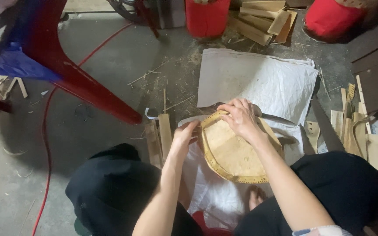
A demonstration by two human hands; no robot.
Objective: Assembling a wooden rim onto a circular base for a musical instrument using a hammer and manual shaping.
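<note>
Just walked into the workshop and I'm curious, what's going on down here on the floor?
A person sits low over a white woven sheet on the concrete floor, both hands on a round, tan, fan-like piece with a punched rim. The left hand grips its left edge; the right hand presses its top edge. Wood strips lie alongside, more offcuts farther back.

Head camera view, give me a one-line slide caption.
Both hands, left and right, grip a round woven piece over white sacking.

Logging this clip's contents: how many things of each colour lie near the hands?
Tan: 1, the round woven piece held by the left hand and right hand.
White: 2, the woven sack and the sack underneath.
Red: 3, two containers and a hose.
Total: 6
</note>
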